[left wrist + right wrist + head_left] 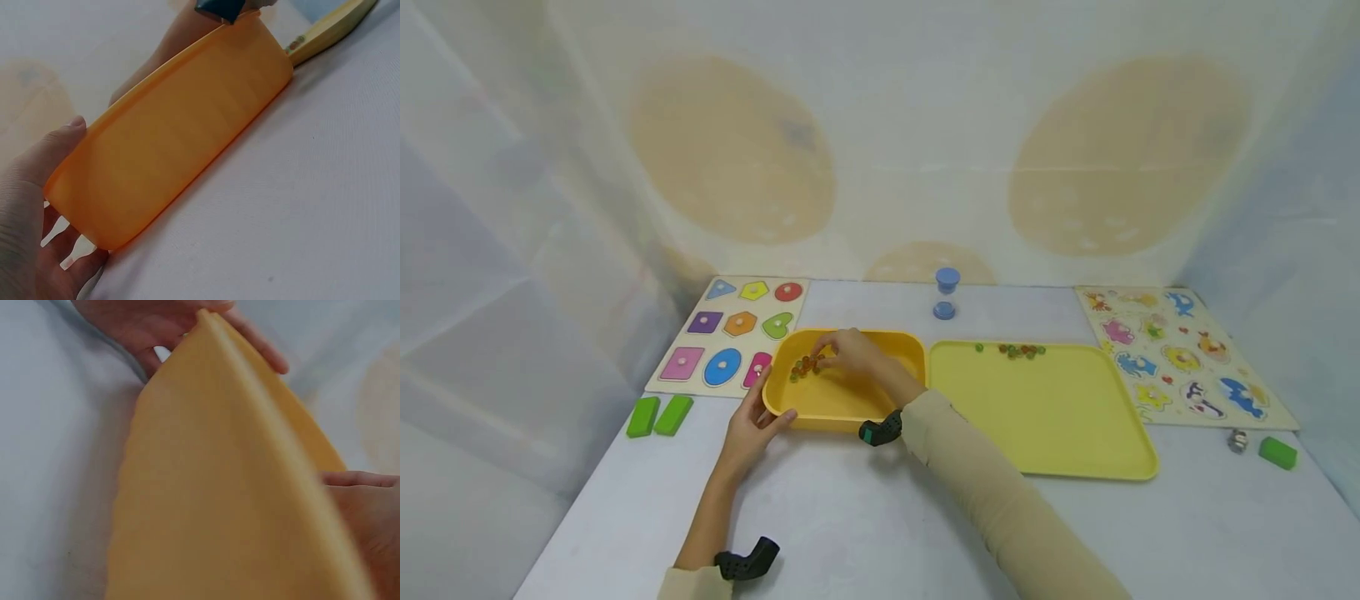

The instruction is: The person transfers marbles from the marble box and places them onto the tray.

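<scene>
Beads [806,366] lie in a bin [827,425] the left hand [751,427] grips on white tabletop [842,517] near printed sheeting [917,167], right hand's [854,352] hold unclear.

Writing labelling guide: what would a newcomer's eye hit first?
The orange bin, left of centre, its left end gripped by the left hand while the right hand reaches inside to small beads. Then the yellow tray to its right, more beads along its far edge. Outside those, a shape board left, an animal board right.
</scene>
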